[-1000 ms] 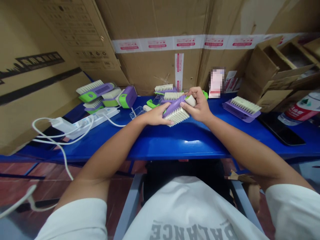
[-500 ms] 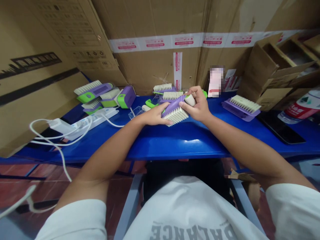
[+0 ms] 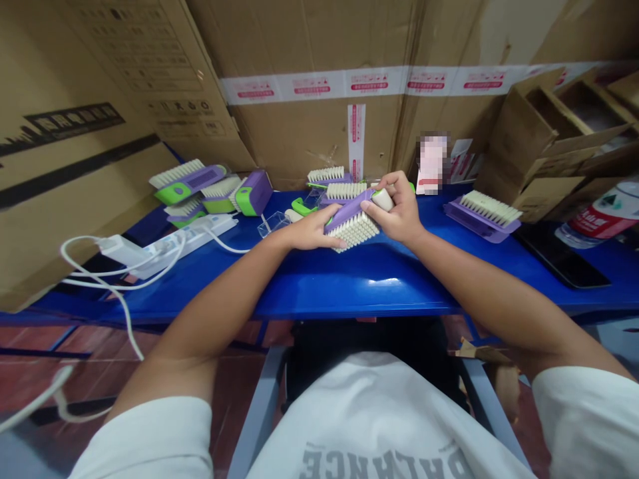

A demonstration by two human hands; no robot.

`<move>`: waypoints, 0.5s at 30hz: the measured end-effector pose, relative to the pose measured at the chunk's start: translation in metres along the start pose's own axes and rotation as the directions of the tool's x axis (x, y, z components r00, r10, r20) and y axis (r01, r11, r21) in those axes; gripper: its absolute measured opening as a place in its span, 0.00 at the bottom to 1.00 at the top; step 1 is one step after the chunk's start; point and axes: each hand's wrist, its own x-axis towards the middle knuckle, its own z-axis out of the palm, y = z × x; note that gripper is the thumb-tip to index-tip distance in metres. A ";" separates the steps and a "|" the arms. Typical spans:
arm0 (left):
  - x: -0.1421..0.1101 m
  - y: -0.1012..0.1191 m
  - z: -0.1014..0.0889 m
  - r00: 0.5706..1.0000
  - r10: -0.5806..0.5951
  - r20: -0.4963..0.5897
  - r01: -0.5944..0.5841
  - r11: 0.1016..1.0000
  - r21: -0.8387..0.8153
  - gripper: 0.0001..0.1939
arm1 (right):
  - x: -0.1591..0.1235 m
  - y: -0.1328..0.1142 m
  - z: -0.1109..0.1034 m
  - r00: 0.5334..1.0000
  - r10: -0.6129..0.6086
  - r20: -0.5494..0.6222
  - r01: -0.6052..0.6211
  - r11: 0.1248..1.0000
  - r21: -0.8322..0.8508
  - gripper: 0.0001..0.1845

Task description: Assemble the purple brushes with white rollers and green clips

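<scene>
Blue workbench [image 3: 349, 286], cardboard cartons [image 3: 309, 133] behind. I see purple-backed bristle brush [image 3: 349, 223] held between hands over bench. Left hand [image 3: 312, 229] fingers together against brush side; right hand [image 3: 394, 209] fingers clamped on back and white end piece [image 3: 383, 199]. Slipping grip could drop brush onto clear plastic piece [image 3: 273, 225] nearby.

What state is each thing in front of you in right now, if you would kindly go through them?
left hand: closed around the purple-backed brush
right hand: gripping the same brush
purple-backed brush: tilted, bristles turned downward
power strip: plugged with white cables
cardboard box: flaps open
phone: lying flat, dark
</scene>
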 end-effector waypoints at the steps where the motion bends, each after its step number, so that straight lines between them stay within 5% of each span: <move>1: 0.000 0.001 0.000 1.000 0.000 0.002 0.000 1.000 0.001 0.55 | 0.000 0.001 0.000 1.000 0.004 0.002 -0.004 1.000 0.000 0.30; 15: -0.001 0.007 -0.003 0.994 -0.107 0.007 0.107 0.994 -0.006 0.55 | 0.004 -0.005 0.001 0.997 -0.076 0.018 0.076 0.997 0.005 0.25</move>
